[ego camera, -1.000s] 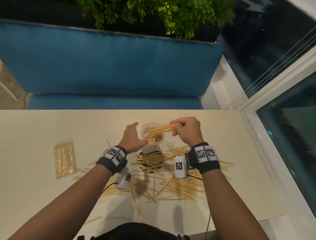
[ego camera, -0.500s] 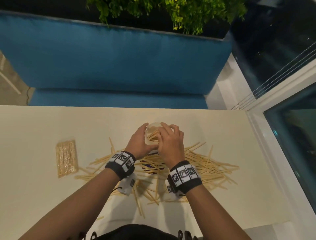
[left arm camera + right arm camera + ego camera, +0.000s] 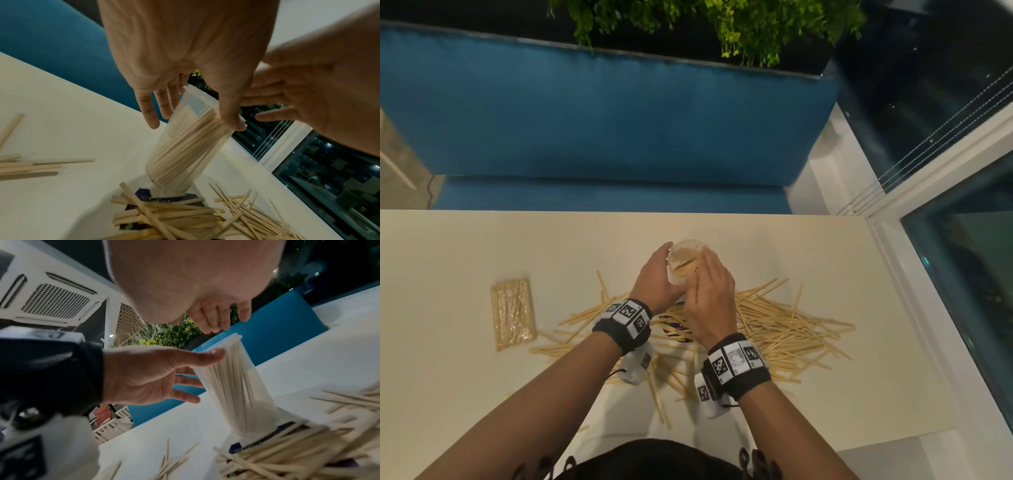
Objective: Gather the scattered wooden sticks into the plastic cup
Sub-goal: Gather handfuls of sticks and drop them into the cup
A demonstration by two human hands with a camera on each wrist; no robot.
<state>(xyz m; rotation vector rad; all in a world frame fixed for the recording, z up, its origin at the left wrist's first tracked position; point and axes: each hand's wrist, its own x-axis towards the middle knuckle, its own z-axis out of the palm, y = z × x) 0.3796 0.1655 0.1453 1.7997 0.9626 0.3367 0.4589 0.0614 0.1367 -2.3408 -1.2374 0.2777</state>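
Observation:
A clear plastic cup (image 3: 684, 254) stands mid-table, packed with upright wooden sticks (image 3: 185, 146). My left hand (image 3: 658, 278) holds the cup (image 3: 197, 104) near its rim, thumb on one side and fingers behind the other. My right hand (image 3: 708, 291) hovers at the cup's mouth with loosely bent fingers (image 3: 218, 318) that hold nothing. In the right wrist view the left thumb presses on the cup (image 3: 236, 378). Many loose sticks (image 3: 780, 325) lie scattered on the table in front of and to the right of the cup, under both wrists.
A wrapped packet of sticks (image 3: 513, 315) lies at the left of the cream table (image 3: 859, 267). A dark purple sheet (image 3: 141, 194) lies under the cup. Behind the table is a blue bench (image 3: 619, 120) with plants. A window frame (image 3: 914, 274) runs along the right.
My right hand carried a bundle of sticks down to the cup and let it go inside. My left hand went from open beside the cup to holding it.

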